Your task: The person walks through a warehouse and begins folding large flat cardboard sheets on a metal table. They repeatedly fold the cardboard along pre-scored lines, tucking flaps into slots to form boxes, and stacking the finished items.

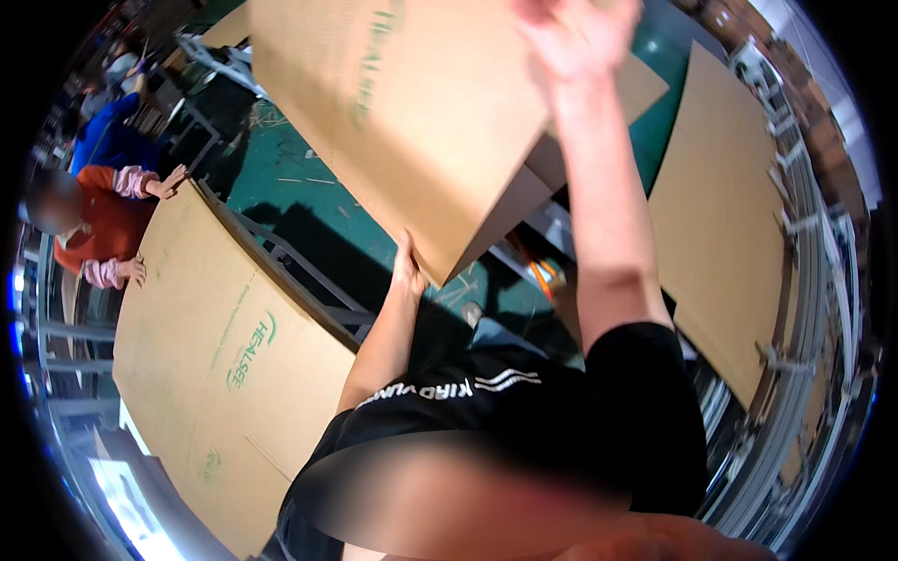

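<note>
A large brown cardboard sheet [421,103] with green print stands tilted in front of me. A folded panel [510,201] shows along its right side. My left hand [407,271] grips the sheet at its lower near corner, with the thumb lying on the printed face. At the top edge of the view, my right hand [580,37] is raised over the sheet's right part. Its fingers are blurred and partly cut off, so I cannot make out whether they touch the cardboard.
On the left lies a cardboard stack [196,327]; a person in orange [108,220] rests both hands on its far edge. Another cardboard sheet [725,215] lies on the right beside metal rails [795,374]. Scraps litter the green floor [318,182]. A person in blue [112,136] stands farther back.
</note>
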{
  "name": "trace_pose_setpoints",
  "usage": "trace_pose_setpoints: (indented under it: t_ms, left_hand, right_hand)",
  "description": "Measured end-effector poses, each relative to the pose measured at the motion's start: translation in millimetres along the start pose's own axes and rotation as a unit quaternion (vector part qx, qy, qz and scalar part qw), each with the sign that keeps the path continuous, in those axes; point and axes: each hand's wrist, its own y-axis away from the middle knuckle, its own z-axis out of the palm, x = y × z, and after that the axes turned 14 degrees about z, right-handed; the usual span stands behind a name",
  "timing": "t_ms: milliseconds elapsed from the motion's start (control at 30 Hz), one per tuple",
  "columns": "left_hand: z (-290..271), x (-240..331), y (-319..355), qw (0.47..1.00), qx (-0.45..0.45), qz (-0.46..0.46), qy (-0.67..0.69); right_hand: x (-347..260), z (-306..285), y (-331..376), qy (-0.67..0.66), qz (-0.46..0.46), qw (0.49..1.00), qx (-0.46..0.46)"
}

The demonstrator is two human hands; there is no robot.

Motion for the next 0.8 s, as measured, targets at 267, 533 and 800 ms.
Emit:
trace_pose_setpoints:
  t_ms: [267,533,800]
  left_hand:
    - [3.7,44.1,-69.9,0.945,0.112,0.145,-0.272]
    - [94.5,162.1,-13.0,0.931,0.133,0.188,-0.284]
    - [104.7,254.5,185.9,0.885,0.239,0.284,-0.283]
  right_hand:
    - [69.0,-366.1,64.1,0.682,0.067,0.500,0.529]
    - [80.0,-379.6,-1.9,-0.016,0.149,0.918,0.367]
    - [83.5,-245.7,41.5,0.009,0.205,0.955,0.212]
